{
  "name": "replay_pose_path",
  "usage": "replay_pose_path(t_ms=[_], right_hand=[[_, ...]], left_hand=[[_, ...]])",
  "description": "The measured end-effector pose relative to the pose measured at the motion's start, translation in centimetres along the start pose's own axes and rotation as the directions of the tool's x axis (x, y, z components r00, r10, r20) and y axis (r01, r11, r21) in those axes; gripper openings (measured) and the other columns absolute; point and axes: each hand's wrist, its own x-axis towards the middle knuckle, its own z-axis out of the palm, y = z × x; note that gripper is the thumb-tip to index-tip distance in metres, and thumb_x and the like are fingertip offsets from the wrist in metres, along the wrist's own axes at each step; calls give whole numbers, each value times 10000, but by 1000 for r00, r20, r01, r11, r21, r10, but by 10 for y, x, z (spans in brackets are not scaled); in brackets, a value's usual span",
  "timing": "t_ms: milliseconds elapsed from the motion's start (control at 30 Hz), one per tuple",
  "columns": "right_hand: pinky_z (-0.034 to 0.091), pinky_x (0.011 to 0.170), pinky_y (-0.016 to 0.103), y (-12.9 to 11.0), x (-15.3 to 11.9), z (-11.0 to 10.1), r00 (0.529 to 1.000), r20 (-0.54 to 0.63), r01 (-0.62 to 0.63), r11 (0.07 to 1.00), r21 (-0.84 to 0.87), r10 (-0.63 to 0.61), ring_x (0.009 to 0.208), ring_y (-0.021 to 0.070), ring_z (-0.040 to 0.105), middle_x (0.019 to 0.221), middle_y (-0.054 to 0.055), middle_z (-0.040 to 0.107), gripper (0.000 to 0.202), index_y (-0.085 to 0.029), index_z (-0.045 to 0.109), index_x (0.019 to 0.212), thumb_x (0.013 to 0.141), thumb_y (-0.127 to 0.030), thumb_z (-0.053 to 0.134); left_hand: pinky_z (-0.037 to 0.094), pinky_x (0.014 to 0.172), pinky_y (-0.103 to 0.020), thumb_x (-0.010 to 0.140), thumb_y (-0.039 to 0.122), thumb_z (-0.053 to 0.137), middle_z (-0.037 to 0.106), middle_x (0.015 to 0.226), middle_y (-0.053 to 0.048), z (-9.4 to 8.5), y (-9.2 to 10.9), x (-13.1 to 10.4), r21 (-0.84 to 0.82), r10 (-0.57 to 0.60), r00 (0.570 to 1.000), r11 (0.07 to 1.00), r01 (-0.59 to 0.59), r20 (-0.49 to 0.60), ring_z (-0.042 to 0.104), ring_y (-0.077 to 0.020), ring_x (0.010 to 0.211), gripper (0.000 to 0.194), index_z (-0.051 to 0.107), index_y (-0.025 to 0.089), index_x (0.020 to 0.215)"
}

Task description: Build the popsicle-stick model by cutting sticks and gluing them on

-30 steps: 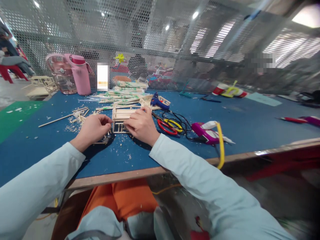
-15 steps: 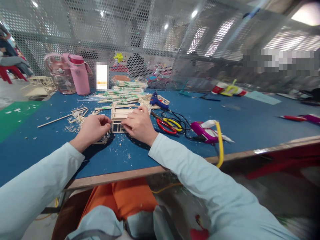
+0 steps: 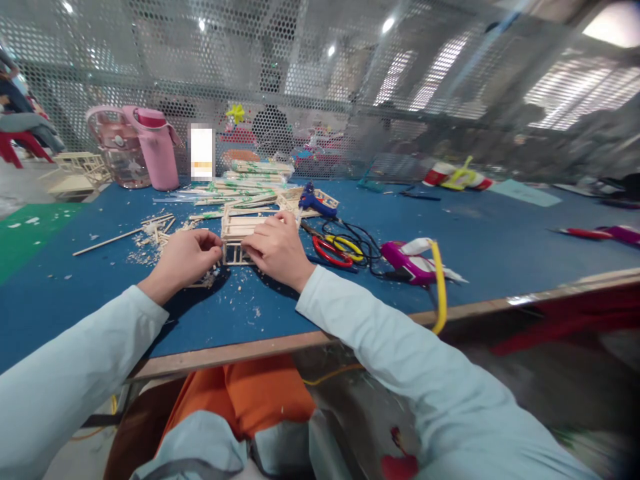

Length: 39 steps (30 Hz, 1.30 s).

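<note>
A small frame of thin wooden sticks [image 3: 241, 229] stands on the blue tabletop [image 3: 280, 313] between my two hands. My right hand [image 3: 281, 250] grips its right side, thumb and fingertips curled on the sticks. At the frame's left edge is my left hand [image 3: 190, 255], its thumb and fingers pinched together at the front corner. What lies inside that pinch is hidden. Right of the right hand rest red-handled scissors [image 3: 334, 253] and a yellow-handled tool [image 3: 350, 245]. Behind it lies a blue glue gun [image 3: 319, 202].
Stick scraps [image 3: 159, 230] litter the table on the left. Wrapped stick bundles [image 3: 255, 177] lie behind the frame. A pink bottle [image 3: 161, 153] and a clear jug [image 3: 123, 150] stand at back left. A purple glue gun [image 3: 410, 263] with a yellow strap sits near the front edge.
Both hands and the stick frame stay almost where they were. The whole view has shifted very slightly.
</note>
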Motion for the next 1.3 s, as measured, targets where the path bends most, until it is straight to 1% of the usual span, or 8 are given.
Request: replay_pose_path(t_ms=[533,733,800,867,967,1067,1200,1300], right_hand=[[216,820,390,1,-2,4,1000,1,26,999,-28,-26,741,171,431,700,33,652,244,-202,703,787,876,-235,477],[266,812,373,2,-6,-2,990,-140,22,997,68,-13,731,162,471,699,22,637,174,-186,676,811,832,-206,505],[295,800,353,3,-7,-6,958,-276,-36,989,143,75,711,147,481,695,12,613,146,-175,641,821,821,-183,495],[323,766,328,5,-7,-9,891,-396,-132,963,236,220,671,132,470,661,-8,554,95,-176,586,789,813,-186,495],[335,654,280,10,-7,-11,774,-450,-264,873,410,445,591,110,407,610,-44,418,136,-200,453,695,813,-246,503],[298,571,254,21,-5,-10,703,-429,-303,785,541,567,541,97,332,578,-59,315,263,-218,325,625,835,-286,468],[291,556,241,36,-6,-6,642,-412,-345,724,597,646,539,92,326,581,-60,316,247,-218,323,628,824,-279,460],[313,563,237,46,-10,-5,659,-306,-428,677,598,687,554,97,375,620,-50,396,137,-202,452,744,809,-317,489]], left_hand=[[410,559,-264,644,302,501,673,635,-25,3,-2,1,7,9,1000,1000,-9,-29,575,-167,556,231,665,170,739],[394,570,-255,686,274,476,634,643,-18,-1,-1,-2,131,173,967,980,-150,-186,545,-152,574,216,646,168,769],[389,582,-260,709,280,469,619,652,-27,-3,0,-5,228,291,930,943,-241,-222,546,-161,605,232,652,164,790],[382,582,-267,730,296,459,618,663,-36,-2,1,-9,308,394,898,894,-325,-195,543,-168,610,265,669,162,820],[376,573,-274,741,310,457,644,705,-38,3,3,-15,360,445,889,851,-383,-108,533,-163,578,300,683,174,883],[365,557,-262,737,318,471,616,640,-12,6,4,-16,323,395,912,882,-343,-111,512,-150,542,270,660,179,872],[329,515,-234,754,348,472,495,521,33,0,-1,-7,159,210,922,973,-166,-326,443,-118,493,197,564,180,708],[317,516,-237,782,404,438,475,500,31,-6,-6,1,106,115,942,991,-85,-314,433,-116,500,285,517,183,620]])
